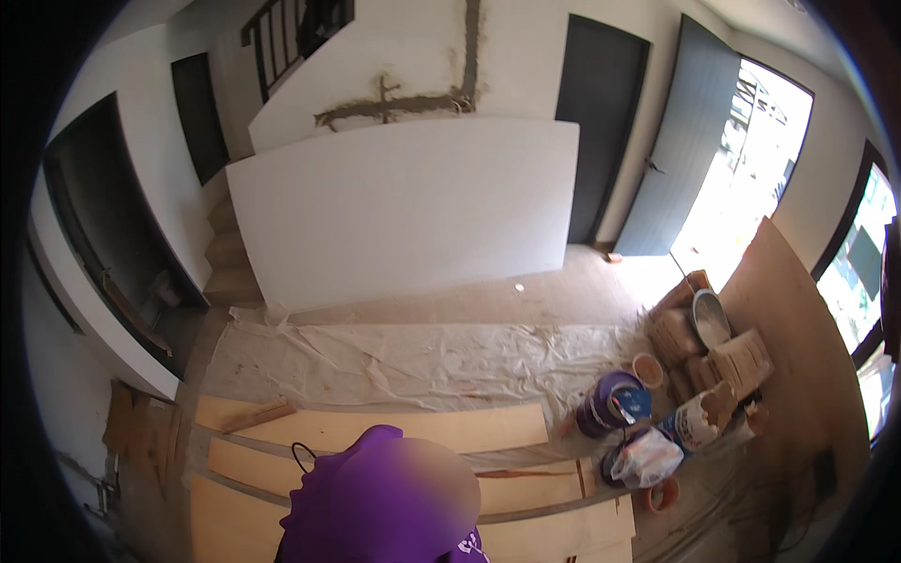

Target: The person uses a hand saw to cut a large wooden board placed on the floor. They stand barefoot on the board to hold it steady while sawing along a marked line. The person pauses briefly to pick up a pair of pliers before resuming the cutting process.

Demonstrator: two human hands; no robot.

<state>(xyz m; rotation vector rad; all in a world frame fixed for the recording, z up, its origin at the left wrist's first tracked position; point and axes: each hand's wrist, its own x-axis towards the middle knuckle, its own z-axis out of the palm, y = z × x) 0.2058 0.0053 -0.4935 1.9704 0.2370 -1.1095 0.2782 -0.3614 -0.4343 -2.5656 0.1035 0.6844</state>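
White board (404,211): leaning against the wall, upper centre.
Drop cloth (413,361): spread on the floor below the board, mid-frame.
Wooden planks (375,427): laid side by side, lower centre — just under the cloth's near edge.
Person in purple (375,497): bottom centre, over the planks.
Purple bucket (605,402): right of the planks, among bags and boxes.
Hands: neither appears in the frame — grip cannot be told.

Pale wooden boards (375,427) lie flat on the floor, side by side, at six o'clock.
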